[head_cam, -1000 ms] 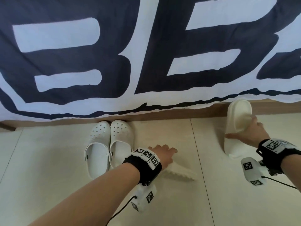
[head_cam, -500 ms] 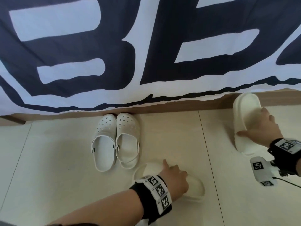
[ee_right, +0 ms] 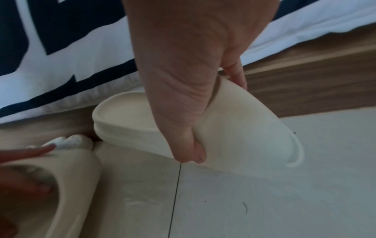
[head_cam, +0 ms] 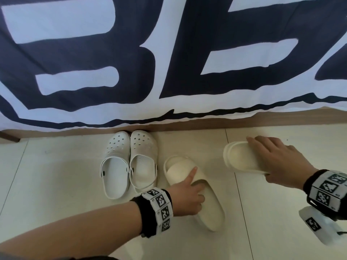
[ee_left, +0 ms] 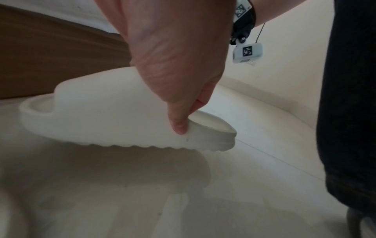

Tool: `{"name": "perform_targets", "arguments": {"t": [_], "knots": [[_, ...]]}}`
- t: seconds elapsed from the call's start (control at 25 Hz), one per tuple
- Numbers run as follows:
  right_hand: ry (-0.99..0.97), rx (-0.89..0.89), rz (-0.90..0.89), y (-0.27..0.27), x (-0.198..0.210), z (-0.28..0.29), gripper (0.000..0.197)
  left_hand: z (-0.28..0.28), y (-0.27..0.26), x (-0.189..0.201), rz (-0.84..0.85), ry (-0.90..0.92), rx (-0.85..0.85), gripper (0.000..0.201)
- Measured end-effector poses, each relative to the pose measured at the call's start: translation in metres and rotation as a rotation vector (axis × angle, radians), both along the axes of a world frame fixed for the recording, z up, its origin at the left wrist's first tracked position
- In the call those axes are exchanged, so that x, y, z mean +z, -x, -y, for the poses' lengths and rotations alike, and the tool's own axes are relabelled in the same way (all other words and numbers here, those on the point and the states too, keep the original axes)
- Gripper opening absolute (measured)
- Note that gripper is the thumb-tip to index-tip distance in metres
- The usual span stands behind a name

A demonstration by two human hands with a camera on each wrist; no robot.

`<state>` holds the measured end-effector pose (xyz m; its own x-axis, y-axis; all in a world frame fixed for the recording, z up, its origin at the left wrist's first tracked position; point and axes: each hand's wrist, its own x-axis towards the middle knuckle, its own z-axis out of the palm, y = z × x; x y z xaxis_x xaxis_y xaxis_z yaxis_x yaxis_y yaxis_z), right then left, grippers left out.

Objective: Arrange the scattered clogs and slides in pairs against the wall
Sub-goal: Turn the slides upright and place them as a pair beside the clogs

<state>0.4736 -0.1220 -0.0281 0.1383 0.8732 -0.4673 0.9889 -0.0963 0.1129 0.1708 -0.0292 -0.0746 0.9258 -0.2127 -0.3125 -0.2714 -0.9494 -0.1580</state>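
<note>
Two white clogs (head_cam: 116, 162) (head_cam: 143, 158) stand side by side, toes at the wooden baseboard (head_cam: 187, 126). Just right of them lies a cream slide (head_cam: 210, 209), heel toward the wall. My left hand (head_cam: 189, 192) grips its strap, index finger stretched along the footbed. In the left wrist view the thumb (ee_left: 179, 125) presses this slide's side (ee_left: 105, 116), and its sole hangs just off the floor. Further right, my right hand (head_cam: 277, 160) grips the strap of the second cream slide (head_cam: 240, 158), which is tilted with its heel pointing left. The right wrist view shows that slide (ee_right: 240, 128) raised on edge.
A white banner with big dark letters (head_cam: 169, 62) hangs down to the baseboard. The floor is pale tile (head_cam: 56, 184) with a seam (head_cam: 238, 194) between the two slides. Bare floor lies left of the clogs and right of my right hand. A dark trouser leg (ee_left: 350, 96) is close by.
My left hand slid its slide up beside the clogs and turned it lengthwise. My right hand pulled the other slide off the wall, tipped it and carried it left.
</note>
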Motion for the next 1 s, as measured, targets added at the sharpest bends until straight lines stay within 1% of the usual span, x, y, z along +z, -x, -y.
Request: {"name": "perform_targets", "arguments": {"t": [0.08,0.24,0.36,0.56,0.68,0.76,0.88,1.0], "knots": [[0.000,0.091,0.004,0.006,0.003,-0.003,0.118,-0.015,0.000,0.003,0.011,-0.024,-0.037,0.014],[-0.070,0.283,0.016,0.019,0.020,-0.011,0.114,-0.027,-0.015,-0.003,0.026,-0.075,-0.115,0.019],[-0.085,0.341,0.024,0.022,0.037,-0.015,0.116,-0.024,-0.037,-0.009,-0.007,-0.141,-0.182,0.021],[-0.099,0.292,0.063,-0.003,0.059,-0.008,0.113,-0.024,-0.077,-0.020,-0.010,-0.196,-0.240,0.022],[-0.086,0.229,0.056,-0.015,0.072,0.007,0.115,-0.027,-0.093,-0.031,-0.101,-0.136,-0.262,0.025],[-0.097,0.185,0.052,-0.018,0.079,0.019,0.117,-0.033,-0.101,-0.025,-0.123,-0.158,-0.267,0.025],[-0.121,0.164,0.040,-0.015,0.087,0.035,0.116,-0.044,-0.108,-0.024,-0.113,-0.129,-0.332,0.024],[-0.139,0.129,0.033,-0.012,0.091,0.052,0.116,-0.056,-0.117,-0.026,-0.084,-0.146,-0.394,0.022]]}}
